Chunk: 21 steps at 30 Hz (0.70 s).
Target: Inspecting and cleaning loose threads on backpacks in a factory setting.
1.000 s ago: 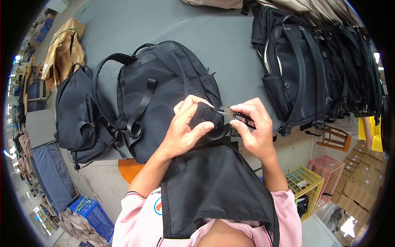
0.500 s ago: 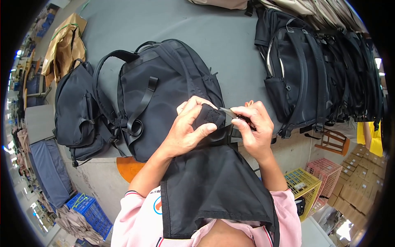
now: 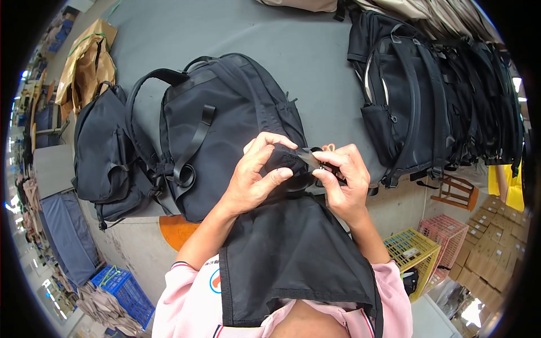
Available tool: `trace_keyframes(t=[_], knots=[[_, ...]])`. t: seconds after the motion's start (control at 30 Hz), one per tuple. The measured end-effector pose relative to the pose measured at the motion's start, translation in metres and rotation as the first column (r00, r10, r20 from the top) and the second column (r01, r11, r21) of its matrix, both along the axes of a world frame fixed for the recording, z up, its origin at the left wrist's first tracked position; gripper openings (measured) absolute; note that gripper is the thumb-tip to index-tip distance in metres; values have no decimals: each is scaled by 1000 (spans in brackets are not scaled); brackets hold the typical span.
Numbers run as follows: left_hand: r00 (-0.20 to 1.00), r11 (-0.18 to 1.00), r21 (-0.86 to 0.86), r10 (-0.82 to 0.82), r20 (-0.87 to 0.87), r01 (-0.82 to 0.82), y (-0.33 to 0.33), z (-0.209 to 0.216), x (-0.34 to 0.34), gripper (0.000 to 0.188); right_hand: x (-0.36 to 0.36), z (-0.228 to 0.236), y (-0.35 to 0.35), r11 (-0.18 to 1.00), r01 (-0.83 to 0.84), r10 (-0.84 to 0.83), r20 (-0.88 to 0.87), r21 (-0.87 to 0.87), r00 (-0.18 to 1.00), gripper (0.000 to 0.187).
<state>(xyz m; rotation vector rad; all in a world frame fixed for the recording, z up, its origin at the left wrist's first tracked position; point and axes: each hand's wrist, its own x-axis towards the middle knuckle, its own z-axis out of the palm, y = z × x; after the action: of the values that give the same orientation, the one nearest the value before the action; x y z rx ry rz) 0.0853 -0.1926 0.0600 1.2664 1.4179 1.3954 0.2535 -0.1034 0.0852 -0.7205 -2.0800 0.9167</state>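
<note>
Meeting the blades: a black fabric end (image 3: 284, 161), raised in front of the near right part of the large black backpack (image 3: 220, 121); whether it is joined to that bag cannot be told.
Left hand: closed on the fabric (image 3: 256, 177), thumb below and fingers above.
Snips (image 3: 309, 159): metal blades at the fabric's right edge; touching or just beside, too fine to tell.
Right hand: gripping the snips (image 3: 346, 177) between thumb and fingers.
Step in hand: seemingly close blade work along that edge.
Next move: judging from this pose, it calls for a steady left pinch and small, careful strokes that spare the fabric itself.
Bench (image 3: 327, 67): grey-topped, carrying the large backpack, a smaller black bag (image 3: 101, 152) to its left and a row of black backpacks (image 3: 417, 101) at right.
</note>
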Motion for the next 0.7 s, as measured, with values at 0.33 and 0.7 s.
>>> trace_keyframes(t=[0.33,0.7], knots=[[999,1000,7,1,38,-2,-1,-3,-2,30,-1,-1,0,986,-38,23,93,165,995,30],[998,998,-51,-36,46,38,-5,-1,0,43,-8,3,-4,990,0,-16,108,143,994,23]])
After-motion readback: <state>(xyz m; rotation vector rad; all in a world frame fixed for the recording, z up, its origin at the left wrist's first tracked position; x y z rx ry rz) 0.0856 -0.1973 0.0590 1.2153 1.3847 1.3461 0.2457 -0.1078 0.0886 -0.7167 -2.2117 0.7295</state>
